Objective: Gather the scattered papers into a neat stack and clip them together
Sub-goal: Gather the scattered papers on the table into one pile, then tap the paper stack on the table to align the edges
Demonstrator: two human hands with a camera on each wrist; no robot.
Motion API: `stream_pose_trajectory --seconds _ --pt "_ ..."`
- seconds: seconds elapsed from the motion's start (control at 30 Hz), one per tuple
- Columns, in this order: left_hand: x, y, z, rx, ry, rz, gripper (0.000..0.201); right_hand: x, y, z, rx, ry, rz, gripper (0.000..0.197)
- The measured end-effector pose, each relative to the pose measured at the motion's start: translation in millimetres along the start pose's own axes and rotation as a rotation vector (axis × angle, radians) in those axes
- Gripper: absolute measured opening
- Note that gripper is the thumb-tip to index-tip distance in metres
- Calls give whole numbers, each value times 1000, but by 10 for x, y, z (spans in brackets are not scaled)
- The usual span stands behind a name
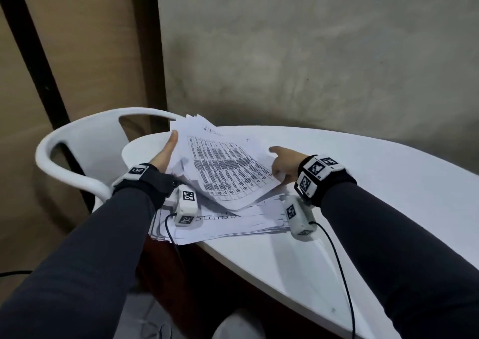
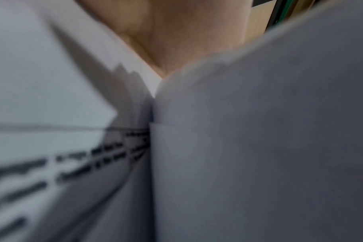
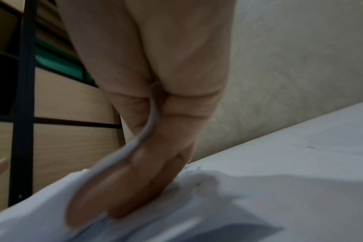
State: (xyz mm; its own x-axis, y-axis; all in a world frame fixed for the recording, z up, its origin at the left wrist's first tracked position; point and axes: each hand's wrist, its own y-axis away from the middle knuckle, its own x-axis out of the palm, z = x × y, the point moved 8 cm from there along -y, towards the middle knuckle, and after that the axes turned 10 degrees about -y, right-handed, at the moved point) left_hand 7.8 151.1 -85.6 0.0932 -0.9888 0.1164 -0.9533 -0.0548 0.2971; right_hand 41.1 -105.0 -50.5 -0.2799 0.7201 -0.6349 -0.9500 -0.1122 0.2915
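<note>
I see both my left hand (image 1: 166,154) and right hand (image 1: 283,166) grasping an uneven, fanned sheaf of white printed paper sheets (image 1: 228,172) above the white desk (image 1: 363,183).

We see a white rounded tabletop (image 1: 363,183) carrying a fanned pile of printed papers (image 1: 233,224) at its near left edge, some sheets overhanging it. A further sheet (image 3: 342,139) seems to lie flat farther right, though blurred.

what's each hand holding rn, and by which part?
Both hold the lifted bundle of papers: left hand at its left edge, right hand pinching its right edge. More sheets lie beneath on the table.
</note>
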Motion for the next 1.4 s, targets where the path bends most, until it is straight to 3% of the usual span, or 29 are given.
stream_pose_trajectory --seconds 0.07,0.17,0.23,0.27,0.33,0.4,0.47,0.53,0.57,0.67,0.7,0.83,0.93,0.97,1.03,1.13,1.2,1.3,1.4 --pt "-64 42 19 -35 -259 -42 42 147 53 -50 19 -164 132 58" --pt "-166 64 12 -27 -642 -164 42 263 189 -125 18 -312 291 17" --pt "-138 52 -56 56 -659 -152 45 95 206 -152 -46 -261 196 5" --pt "-117 67 -120 108 -661 -148 46 -97 205 -181 -78 -229 65 10" --pt "4 115 -244 210 -603 -100 48 -478 251 -288 -94 -276 -181 54" --pt "177 195 -396 279 -502 -38 45 -628 338 -352 -115 -507 -192 92" --pt "398 294 -613 357 -428 -2 63 -700 426 -286 -225 -704 -72 113" --pt "665 452 -870 472 -404 -13 86 -921 594 -180 -351 -817 -114 111" --pt "801 531 -982 526 -401 -24 83 -1047 704 -132 -401 -835 -182 101" --pt "1206 805 -1255 625 -363 -27 54 -1462 1064 -2 -579 -871 -426 26" --pt "1283 855 -1303 651 -342 -46 51 -1548 1175 28 -636 -865 -486 20" --pt "1491 962 -1237 670 -298 -72 67 -1648 1386 -68 -689 -786 -556 24" --pt "1532 934 -1028 627 -338 -31 58 -1587 1416 -256 -633 -776 -543 68" --pt "1516 941 -1012 627 -351 -19 51 -1584 1421 -301 -623 -780 -546 71" --pt "1468 952 -1083 640 -359 -13 48 -1617 1452 -316 -583 -770 -561 53" --pt "1377 847 -1265 676 -331 -47 94 -1732 1553 -165 -609 -808 -616 37" --pt "1481 992 -1396 725 -315 -6 103 -1825 1715 19 -701 -842 -602 35" --pt "1615 1189 -1616 775 -257 36 71 -1963 1793 257 -774 -883 -600 52" --pt "1607 1259 -1774 840 -128 2 93 -2127 1849 373 -832 -840 -700 86"
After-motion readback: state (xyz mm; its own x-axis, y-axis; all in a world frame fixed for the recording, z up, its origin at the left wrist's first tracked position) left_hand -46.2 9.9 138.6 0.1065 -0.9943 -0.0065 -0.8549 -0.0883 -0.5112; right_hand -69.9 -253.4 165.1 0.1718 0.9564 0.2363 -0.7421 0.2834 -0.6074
